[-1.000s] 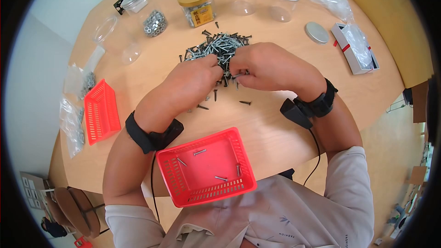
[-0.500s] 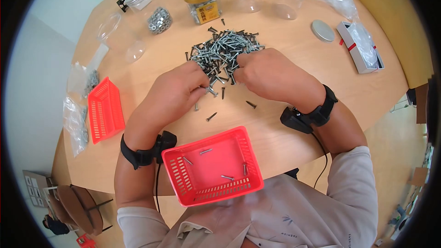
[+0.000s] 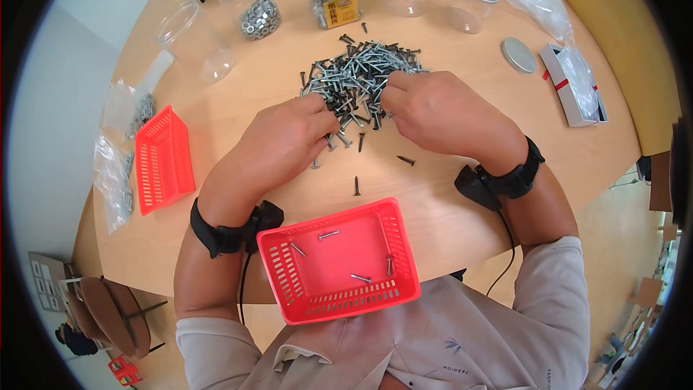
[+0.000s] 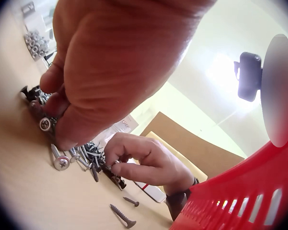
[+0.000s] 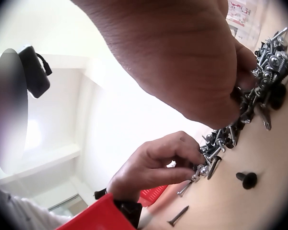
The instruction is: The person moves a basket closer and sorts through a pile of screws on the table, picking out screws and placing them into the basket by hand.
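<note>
A heap of silver and black screws (image 3: 354, 72) lies mid-table. At its near left edge, my left hand (image 3: 289, 137) has thumb and fingers closed together on a silver screw (image 4: 45, 124), whose head shows beside the fingertips. My right hand (image 3: 433, 112) works at the heap's right side, its fingers curled down among the screws. Seen from the left wrist, its thumb and forefinger pinch a small metal piece, probably a screw. Several loose screws, among them a dark one (image 3: 356, 186), lie between the heap and a red basket (image 3: 336, 263) that holds several silver screws.
Behind the heap stand a gold-lidded jar (image 3: 331, 0), a jar of nuts (image 3: 260, 18) and a silver-lidded jar (image 3: 473, 3). A second red basket (image 3: 164, 162) and plastic bags (image 3: 113, 180) are at left. A round lid (image 3: 519, 55) and a white box (image 3: 575, 90) lie at right.
My left hand has drawn back left from the middle of the heap, and my hands are farther apart. One loose dark screw has turned and sits nearer the front basket. The head view has shifted slightly.
</note>
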`<action>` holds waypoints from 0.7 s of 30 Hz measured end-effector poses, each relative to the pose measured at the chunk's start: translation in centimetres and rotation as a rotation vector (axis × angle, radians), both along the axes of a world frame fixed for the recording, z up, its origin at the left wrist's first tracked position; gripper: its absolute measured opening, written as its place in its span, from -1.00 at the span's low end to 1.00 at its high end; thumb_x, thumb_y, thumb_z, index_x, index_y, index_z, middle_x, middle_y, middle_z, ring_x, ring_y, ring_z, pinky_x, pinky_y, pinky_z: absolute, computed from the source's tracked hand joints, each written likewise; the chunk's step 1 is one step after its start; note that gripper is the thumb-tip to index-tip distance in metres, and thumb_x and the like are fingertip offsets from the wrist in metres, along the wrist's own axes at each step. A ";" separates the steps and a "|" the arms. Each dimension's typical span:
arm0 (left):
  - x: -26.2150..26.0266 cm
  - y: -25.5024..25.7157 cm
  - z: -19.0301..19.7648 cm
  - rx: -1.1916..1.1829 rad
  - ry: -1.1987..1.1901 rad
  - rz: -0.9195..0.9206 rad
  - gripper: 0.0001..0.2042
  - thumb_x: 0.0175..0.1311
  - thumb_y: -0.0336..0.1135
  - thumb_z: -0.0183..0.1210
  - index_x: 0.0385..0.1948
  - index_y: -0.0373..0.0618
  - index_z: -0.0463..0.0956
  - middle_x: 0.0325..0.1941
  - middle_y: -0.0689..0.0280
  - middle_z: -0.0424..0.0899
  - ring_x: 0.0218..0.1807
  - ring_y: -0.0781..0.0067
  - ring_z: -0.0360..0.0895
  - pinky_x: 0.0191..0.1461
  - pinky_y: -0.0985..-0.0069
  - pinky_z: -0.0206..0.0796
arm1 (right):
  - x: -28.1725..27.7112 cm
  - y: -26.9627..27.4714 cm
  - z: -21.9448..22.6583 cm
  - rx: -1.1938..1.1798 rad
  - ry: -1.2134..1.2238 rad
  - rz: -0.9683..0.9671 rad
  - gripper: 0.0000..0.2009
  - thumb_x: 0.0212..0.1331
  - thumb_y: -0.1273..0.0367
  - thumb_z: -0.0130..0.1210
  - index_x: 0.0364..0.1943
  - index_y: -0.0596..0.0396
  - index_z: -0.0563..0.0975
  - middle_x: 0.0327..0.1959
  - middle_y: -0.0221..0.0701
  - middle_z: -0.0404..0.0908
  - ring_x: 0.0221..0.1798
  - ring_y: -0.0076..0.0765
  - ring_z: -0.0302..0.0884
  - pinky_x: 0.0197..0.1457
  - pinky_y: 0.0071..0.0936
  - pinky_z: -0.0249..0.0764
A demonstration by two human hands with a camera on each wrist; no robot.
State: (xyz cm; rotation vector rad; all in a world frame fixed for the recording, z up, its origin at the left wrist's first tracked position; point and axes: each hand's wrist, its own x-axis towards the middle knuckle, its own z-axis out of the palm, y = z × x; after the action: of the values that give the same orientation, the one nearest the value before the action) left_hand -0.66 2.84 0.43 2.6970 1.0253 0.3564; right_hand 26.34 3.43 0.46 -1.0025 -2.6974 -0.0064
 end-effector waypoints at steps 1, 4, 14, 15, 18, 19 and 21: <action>0.0 0.0 0.0 0.000 0.004 0.000 -0.82 0.13 -0.46 0.33 -0.23 -0.13 0.61 -0.21 0.23 0.59 -0.14 0.10 0.62 -0.10 0.23 0.50 | 0.1 0.0 0.2 -0.005 0.023 -0.008 -0.91 0.12 0.47 0.15 -0.31 0.15 0.53 -0.36 -0.25 0.53 -0.35 -0.01 0.60 -0.27 -0.14 0.55; 0.1 0.0 -0.1 0.002 0.019 0.001 -0.82 0.12 -0.45 0.33 -0.23 -0.14 0.61 -0.21 0.24 0.59 -0.11 0.10 0.62 -0.08 0.22 0.50 | 0.1 0.1 0.2 -0.055 0.052 -0.008 -0.91 0.18 0.46 0.15 -0.27 0.17 0.52 -0.34 -0.22 0.54 -0.32 0.03 0.60 -0.26 -0.12 0.54; 0.3 -0.3 -0.2 0.033 -0.019 -0.061 -0.81 0.11 -0.43 0.32 -0.24 -0.10 0.59 -0.22 0.25 0.59 -0.07 0.08 0.58 -0.05 0.21 0.49 | 1.4 0.7 1.2 -0.142 0.049 -0.046 -0.87 0.22 0.47 0.15 -0.18 0.16 0.58 -0.22 -0.22 0.59 -0.19 0.08 0.60 -0.11 -0.09 0.54; 0.2 -0.3 -0.1 0.035 0.018 -0.066 -0.81 0.11 -0.43 0.31 -0.24 -0.09 0.59 -0.24 0.24 0.59 -0.08 0.08 0.58 -0.07 0.20 0.49 | 1.6 0.6 1.7 -0.144 0.092 -0.063 -0.86 0.23 0.47 0.15 -0.16 0.16 0.59 -0.21 -0.21 0.59 -0.15 0.09 0.60 -0.07 -0.09 0.53; 0.1 -0.2 -0.2 0.039 0.051 -0.070 -0.82 0.11 -0.44 0.29 -0.24 -0.08 0.58 -0.26 0.23 0.57 -0.10 0.07 0.57 -0.10 0.18 0.47 | 1.9 0.1 2.8 -0.175 0.105 -0.095 -0.86 0.25 0.48 0.14 -0.15 0.17 0.60 -0.20 -0.19 0.60 -0.11 0.09 0.60 -0.01 -0.09 0.52; 0.1 -0.3 -0.3 0.040 0.061 -0.064 -0.83 0.10 -0.44 0.28 -0.25 -0.08 0.58 -0.26 0.23 0.56 -0.11 0.07 0.56 -0.12 0.18 0.46 | 1.9 -0.1 2.9 -0.205 0.086 -0.105 -0.87 0.26 0.48 0.12 -0.15 0.17 0.60 -0.19 -0.18 0.61 -0.10 0.09 0.60 0.00 -0.09 0.52; 0.2 -0.3 -0.4 0.043 0.052 -0.068 -0.83 0.10 -0.44 0.27 -0.26 -0.08 0.58 -0.27 0.23 0.56 -0.11 0.07 0.56 -0.12 0.18 0.46 | 1.6 -0.5 2.5 -0.259 0.032 -0.132 -0.87 0.27 0.48 0.11 -0.15 0.17 0.60 -0.19 -0.18 0.62 -0.09 0.08 0.61 0.00 -0.08 0.52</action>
State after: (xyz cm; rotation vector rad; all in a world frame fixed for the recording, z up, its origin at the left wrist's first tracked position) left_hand -0.51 2.58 -0.02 2.7848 0.9477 0.3007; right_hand 27.93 2.98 2.99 -1.2414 -2.6446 0.3388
